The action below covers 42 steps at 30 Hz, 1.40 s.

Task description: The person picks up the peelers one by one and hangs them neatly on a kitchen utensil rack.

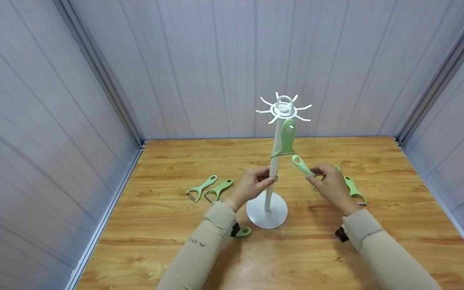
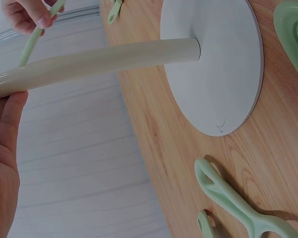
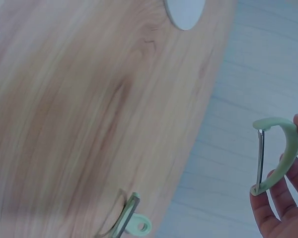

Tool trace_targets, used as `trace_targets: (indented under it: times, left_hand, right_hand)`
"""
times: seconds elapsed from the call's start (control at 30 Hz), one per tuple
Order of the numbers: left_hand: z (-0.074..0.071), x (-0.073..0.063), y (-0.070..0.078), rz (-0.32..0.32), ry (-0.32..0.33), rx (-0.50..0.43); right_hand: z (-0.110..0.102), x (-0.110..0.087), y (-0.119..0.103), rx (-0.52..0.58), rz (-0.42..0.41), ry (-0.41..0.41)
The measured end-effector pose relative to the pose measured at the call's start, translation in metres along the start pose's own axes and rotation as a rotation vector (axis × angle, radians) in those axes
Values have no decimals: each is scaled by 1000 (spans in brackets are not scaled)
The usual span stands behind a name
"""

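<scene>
- A peeler [image 1: 304,167] is held above the table, just right of the stand's pole, handle loop slanting up toward it.
- The right hand [image 1: 330,183] pinches this peeler near its blade end.
- The left hand [image 1: 252,183] grips the pole of the stand [image 1: 277,135], which stands right of the table's middle.
- One hung peeler [image 1: 288,137] hangs from the hooks [image 1: 283,108], blade down.
- The step in hand seems to be bringing another peeler to the stand; the next move likely calls for lifting its loop onto a free hook, pole steadied.
- More peelers lie toward the table's left edge [image 1: 202,188] and right edge [image 1: 352,187], one partly under the left sleeve [image 1: 201,245].
- The wood-grained table [image 1: 135,225] meets pale panelled walls [image 1: 216,72] at its far, left and right edges.
</scene>
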<state>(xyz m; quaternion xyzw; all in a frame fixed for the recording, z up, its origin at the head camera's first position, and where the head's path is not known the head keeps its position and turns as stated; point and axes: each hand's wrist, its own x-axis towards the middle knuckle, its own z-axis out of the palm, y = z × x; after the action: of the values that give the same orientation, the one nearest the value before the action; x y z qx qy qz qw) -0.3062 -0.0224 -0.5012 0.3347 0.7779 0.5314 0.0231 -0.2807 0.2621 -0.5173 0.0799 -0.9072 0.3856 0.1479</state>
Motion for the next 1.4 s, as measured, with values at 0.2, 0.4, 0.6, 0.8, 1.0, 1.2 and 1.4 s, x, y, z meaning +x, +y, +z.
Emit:
trace_targets:
  times: [0.2,0.4,0.6,0.8,1.0,1.2,1.4]
  left_hand:
    - [0,0,-1,10,17,-2]
    - [1,0,0,16,17,18]
    - [0,0,-1,23,20,26]
    - [0,1,-1,44,22,36]
    - [0,1,0,42,16,16]
    - [0,0,1,-2,-5,-21]
    - [1,0,0,11,-2,-18]
  right_hand:
    - [-5,-1,-8,16,-33,66]
    - [-12,-3,-19,44,-59,127]
    - [-18,-2,-30,60,-111,197]
    - [-27,-2,-42,95,-155,248]
    - [-38,-2,-58,155,-197,293]
    - [-48,-4,-72,203,-214,331]
    - [-60,-5,-89,231,-271,374]
